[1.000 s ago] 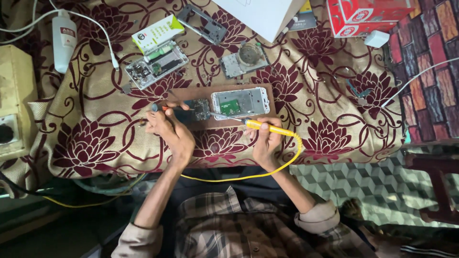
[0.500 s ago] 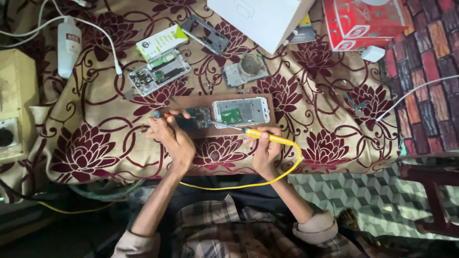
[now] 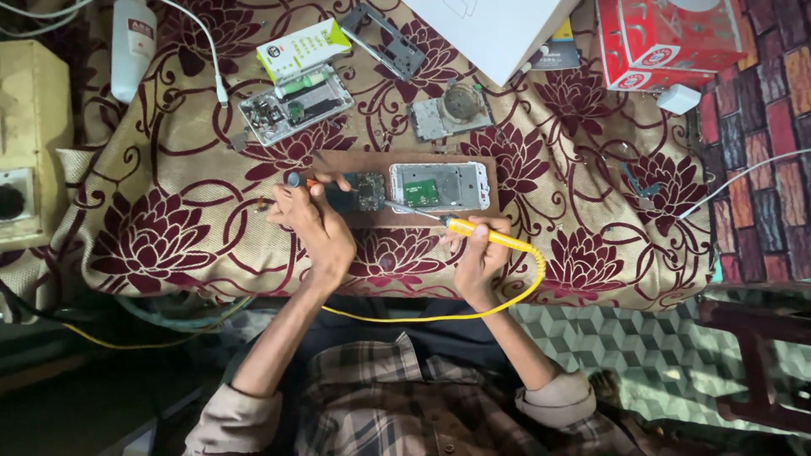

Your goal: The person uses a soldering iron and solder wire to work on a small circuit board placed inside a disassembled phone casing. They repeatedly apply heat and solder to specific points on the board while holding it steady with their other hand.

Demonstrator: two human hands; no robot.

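A brown wooden board (image 3: 486, 165) lies on the floral cloth. On it sit a dark circuit board (image 3: 361, 191) and an opened white phone frame (image 3: 439, 186). My left hand (image 3: 311, 221) rests at the board's left end, fingers pinching a small orange-tipped tool beside the circuit board. My right hand (image 3: 478, 257) grips a yellow soldering iron (image 3: 486, 236), whose metal tip points left toward the gap between circuit board and phone frame. A yellow cord (image 3: 473, 312) loops from the iron down past my wrist.
Another opened phone (image 3: 296, 103), a green-and-white box (image 3: 302, 48), a grey phone frame (image 3: 384, 38) and a round-part board (image 3: 449, 110) lie farther up the cloth. A red box (image 3: 667, 34), a white box (image 3: 498, 29), a white bottle (image 3: 133, 46) and a beige unit (image 3: 29, 143) ring the work area.
My view has shifted slightly. Both hands stay at the board; the soldering iron's tip has stayed near the circuit board.
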